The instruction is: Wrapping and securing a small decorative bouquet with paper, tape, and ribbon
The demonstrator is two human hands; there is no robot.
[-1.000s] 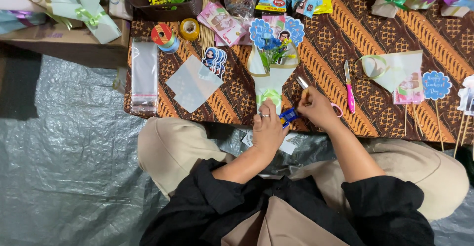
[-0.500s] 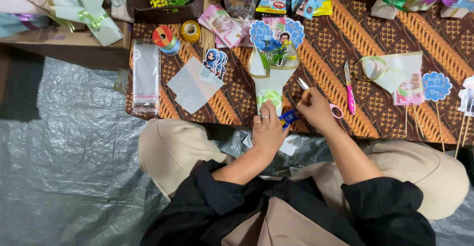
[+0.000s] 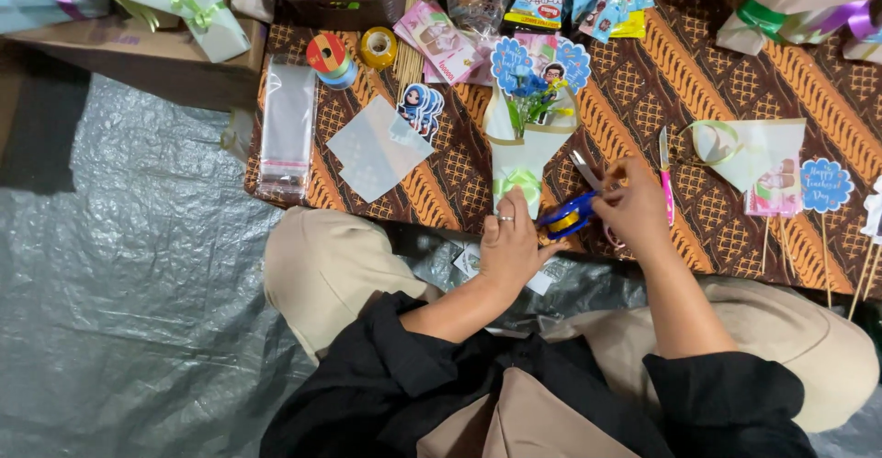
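The left hand [image 3: 511, 248] presses down the foot of the paper bouquet cone [image 3: 522, 159]; just beside it the right hand [image 3: 634, 208] pinches a blue tape dispenser [image 3: 570, 216]; taping looks underway; next, a steady pull across the wrap.

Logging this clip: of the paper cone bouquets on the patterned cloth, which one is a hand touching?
The pale cone bouquet with blue toppers, directly under the left hand; the one at right lies untouched.
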